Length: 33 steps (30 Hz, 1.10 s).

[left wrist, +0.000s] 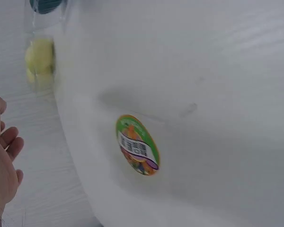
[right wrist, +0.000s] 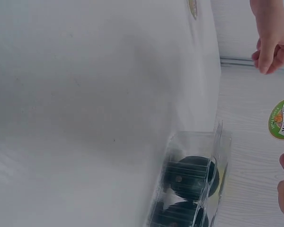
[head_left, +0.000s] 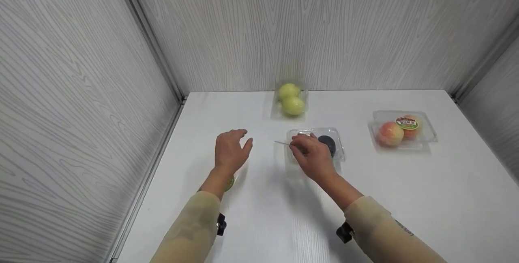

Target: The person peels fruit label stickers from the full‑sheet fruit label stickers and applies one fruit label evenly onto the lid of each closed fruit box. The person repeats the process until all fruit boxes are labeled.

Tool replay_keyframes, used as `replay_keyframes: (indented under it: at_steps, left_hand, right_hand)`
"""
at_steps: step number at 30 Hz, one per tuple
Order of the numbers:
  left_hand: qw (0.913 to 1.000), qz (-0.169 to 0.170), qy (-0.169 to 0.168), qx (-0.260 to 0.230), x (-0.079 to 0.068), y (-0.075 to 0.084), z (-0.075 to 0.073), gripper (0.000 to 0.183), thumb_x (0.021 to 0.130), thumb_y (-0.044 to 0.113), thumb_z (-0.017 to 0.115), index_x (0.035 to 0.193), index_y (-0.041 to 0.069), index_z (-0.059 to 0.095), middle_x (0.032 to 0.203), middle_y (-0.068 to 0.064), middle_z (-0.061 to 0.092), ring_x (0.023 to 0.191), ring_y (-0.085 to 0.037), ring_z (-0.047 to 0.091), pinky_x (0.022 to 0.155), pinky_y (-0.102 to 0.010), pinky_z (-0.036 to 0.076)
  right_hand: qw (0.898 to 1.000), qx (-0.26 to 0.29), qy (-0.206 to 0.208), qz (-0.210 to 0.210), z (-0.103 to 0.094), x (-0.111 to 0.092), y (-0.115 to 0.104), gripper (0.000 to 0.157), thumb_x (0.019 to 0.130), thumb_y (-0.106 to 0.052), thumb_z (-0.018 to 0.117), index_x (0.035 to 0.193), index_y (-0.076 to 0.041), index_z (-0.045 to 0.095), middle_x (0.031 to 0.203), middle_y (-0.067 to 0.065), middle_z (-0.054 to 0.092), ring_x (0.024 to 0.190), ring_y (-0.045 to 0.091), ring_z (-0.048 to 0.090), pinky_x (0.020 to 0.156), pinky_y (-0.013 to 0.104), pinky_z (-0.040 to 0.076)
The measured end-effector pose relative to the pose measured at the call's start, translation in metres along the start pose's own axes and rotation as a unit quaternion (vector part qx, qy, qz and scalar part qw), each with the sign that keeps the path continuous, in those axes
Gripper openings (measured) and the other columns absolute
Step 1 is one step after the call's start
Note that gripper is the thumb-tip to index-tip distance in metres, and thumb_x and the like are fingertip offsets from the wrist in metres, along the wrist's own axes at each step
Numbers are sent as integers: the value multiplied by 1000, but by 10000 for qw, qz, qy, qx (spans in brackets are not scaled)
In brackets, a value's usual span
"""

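Note:
My right hand pinches an oval sticker label with a green rim; in the head view it shows nearly edge-on. Below that hand lies a clear plastic box holding dark round fruit, two of them plain in the right wrist view. My left hand hovers to the left, thumb and fingers apart, holding nothing. Under the left wrist, another oval label lies low over the white table; a faint clear edge runs beside it, but what it sits on is hard to tell.
At the back of the white table, a clear pack holds two yellow-green fruits. On the right, a lidded clear box contains red-yellow fruits and bears a label. Wood-grain panels enclose the back and sides.

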<state>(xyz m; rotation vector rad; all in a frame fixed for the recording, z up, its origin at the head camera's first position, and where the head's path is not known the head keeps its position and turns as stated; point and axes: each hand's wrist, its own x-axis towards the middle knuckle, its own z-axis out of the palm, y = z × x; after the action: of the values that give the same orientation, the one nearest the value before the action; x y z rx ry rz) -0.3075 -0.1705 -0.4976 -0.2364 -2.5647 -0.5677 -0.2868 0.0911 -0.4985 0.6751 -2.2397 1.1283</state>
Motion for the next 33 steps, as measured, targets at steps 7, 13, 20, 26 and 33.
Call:
replay_keyframes:
  at_steps: [7,13,20,26,33]
  left_hand:
    - [9927,1076,353,-421,11,35,-7,22,94,22,78,111,8,78,106,-8,77,104,-28,72,95,-51,54]
    - [9855,1685,92,-188,14,59,-7,24,98,27,73,116,11,77,118,-5,71,117,-26,63,105,-47,48]
    - [9783,2072,52,-37,17,76,3,22,99,25,73,116,13,76,124,-6,69,123,-27,60,109,-47,45]
    - [9768,2138,-25,87,19,83,10,18,100,26,73,114,15,77,124,-4,68,123,-25,60,108,-45,45]
    - [9757,2190,-81,62,19,91,15,12,100,25,73,107,17,77,125,-3,68,124,-23,60,109,-45,45]
  right_hand:
    - [9981,114,88,596,-19,5,6,9,92,-3,82,98,-9,77,103,4,80,91,21,72,91,46,57]
    - [9949,74,-65,1008,-30,8,13,6,96,-8,79,101,-12,77,113,6,79,87,19,68,75,38,52]
    - [9937,285,-89,1082,-37,7,17,5,95,-6,79,99,-9,77,113,8,79,118,29,71,105,50,53]
    - [9968,177,-8,776,-39,5,24,6,92,-5,82,95,-6,76,114,10,79,122,35,70,115,61,41]
    - [9973,157,-25,715,-43,3,28,8,92,-7,83,96,-6,76,117,12,78,125,38,68,117,64,38]
